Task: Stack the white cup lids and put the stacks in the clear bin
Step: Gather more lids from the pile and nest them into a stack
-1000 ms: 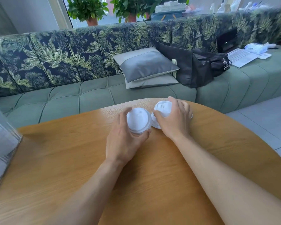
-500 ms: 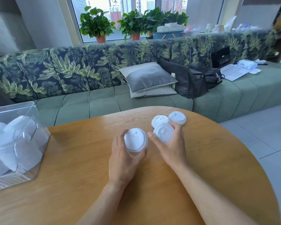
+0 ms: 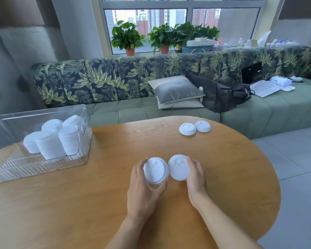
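centre of frame: left hand gripping a short stack of white lids, right hand gripping a single lid. two loose lids upper right on table; clear bin at left holding lid stacks.

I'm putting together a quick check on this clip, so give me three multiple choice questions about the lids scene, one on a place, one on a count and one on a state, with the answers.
1. Where is the clear bin relative to the hands?
A. Left, on the table
B. Right, on the floor
C. On the sofa

2. How many loose lids lie on the table's far side?
A. Five
B. Two
C. None

3. What is the right hand doing?
A. Resting empty
B. Holding a single lid
C. Reaching into the bin

Answers: 1 A, the bin sits at the table's left edge. 2 B, one lid lies beside another lid. 3 B, its grip is on a lid next to the left hand and its small stack.
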### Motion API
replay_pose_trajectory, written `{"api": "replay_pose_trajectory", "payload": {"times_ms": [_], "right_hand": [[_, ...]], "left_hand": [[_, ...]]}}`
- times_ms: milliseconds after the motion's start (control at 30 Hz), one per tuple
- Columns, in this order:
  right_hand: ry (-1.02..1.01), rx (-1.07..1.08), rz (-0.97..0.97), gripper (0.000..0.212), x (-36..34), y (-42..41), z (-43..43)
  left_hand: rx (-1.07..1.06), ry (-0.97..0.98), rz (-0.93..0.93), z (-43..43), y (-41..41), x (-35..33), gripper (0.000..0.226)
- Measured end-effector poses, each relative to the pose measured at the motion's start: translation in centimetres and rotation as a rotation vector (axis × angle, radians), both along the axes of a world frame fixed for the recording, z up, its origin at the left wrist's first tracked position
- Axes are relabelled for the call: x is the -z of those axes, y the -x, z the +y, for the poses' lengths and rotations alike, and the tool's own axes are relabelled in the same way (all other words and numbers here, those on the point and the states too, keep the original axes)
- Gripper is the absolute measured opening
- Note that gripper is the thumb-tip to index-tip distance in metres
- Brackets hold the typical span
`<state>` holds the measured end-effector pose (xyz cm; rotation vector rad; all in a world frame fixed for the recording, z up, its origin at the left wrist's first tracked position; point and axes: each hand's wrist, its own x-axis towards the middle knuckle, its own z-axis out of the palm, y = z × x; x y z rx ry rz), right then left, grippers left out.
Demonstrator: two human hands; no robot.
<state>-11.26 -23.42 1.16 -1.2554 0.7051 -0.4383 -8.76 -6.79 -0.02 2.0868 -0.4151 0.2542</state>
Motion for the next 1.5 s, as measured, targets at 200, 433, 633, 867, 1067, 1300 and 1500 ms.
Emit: {"api": "replay_pose_trajectory", "payload": {"times_ms": [200, 433, 633, 867, 1067, 1300, 1500], "right_hand": [[-0.493, -0.063, -0.193, 0.024, -0.6, 2.0, 1.1], [-0.486, -0.178, -0.210, 0.014, -0.1, 2.5, 1.3], [-0.350, -0.228, -0.199, 0.019, 0.1, 2.5, 1.7], [-0.250, -0.218, -0.184, 0.020, -0.3, 2.8, 2.5], [-0.227, -0.279, -0.198, 0.020, -0.1, 2.9, 2.3], [-0.232, -0.364, -0.212, 0.022, 0.2, 2.8, 2.0], [-0.238, -0.364, -0.221, 0.025, 0.3, 2.8, 2.0]], "left_hand": [[-0.029, 0.048, -0.021, 1.7, 2.6, -0.4, 0.087], [0.006, 0.055, -0.072, 2.1, 3.3, -0.3, 0.088], [0.044, 0.049, -0.113, 2.0, 3.2, -0.1, 0.089], [0.103, 0.019, -0.110, 1.9, 3.1, 0.1, 0.088], [0.116, -0.032, -0.113, 1.8, 3.0, 0.1, 0.087], [0.092, -0.085, -0.130, 1.8, 3.0, 0.3, 0.087], [0.103, -0.123, -0.118, 1.8, 3.0, 0.1, 0.087]]}}
